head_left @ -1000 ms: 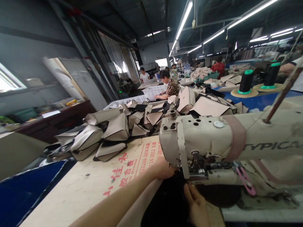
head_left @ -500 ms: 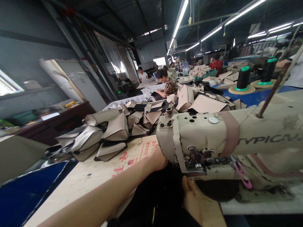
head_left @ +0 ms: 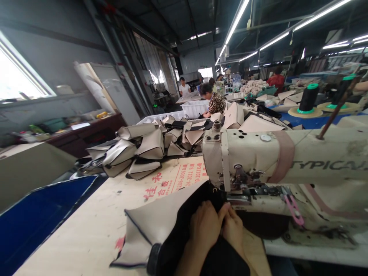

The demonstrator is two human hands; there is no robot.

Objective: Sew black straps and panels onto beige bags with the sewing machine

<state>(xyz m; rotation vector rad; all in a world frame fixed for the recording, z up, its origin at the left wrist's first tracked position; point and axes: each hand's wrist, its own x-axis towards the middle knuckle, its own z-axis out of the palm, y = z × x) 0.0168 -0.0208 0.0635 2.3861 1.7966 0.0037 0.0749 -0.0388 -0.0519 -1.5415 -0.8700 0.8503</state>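
Note:
A beige bag [head_left: 152, 218] with black trim and a black lining lies on the wooden board, its open side towards me. My left hand [head_left: 205, 224] is inside the black part, fingers bent and closed on the fabric. Close against it, my right hand [head_left: 233, 230] pinches the black edge, the two thumbs nearly touching. Just beyond my fingers is the head of a cream sewing machine [head_left: 214, 157]; the bag's far edge reaches its foot area. The needle itself is hidden from me.
Finished-looking beige bags [head_left: 149, 143] are heaped behind the board [head_left: 86, 237]. A blue bin [head_left: 43, 226] stands at left. Pink thread snips [head_left: 294, 211] rest on the machine. Black thread cones [head_left: 309, 99] stand behind it. Co-workers [head_left: 215, 101] sit farther back.
My left hand has come back from beside the machine head towards me, next to my right hand. The bag's beige side now shows on the board. The view has shifted left.

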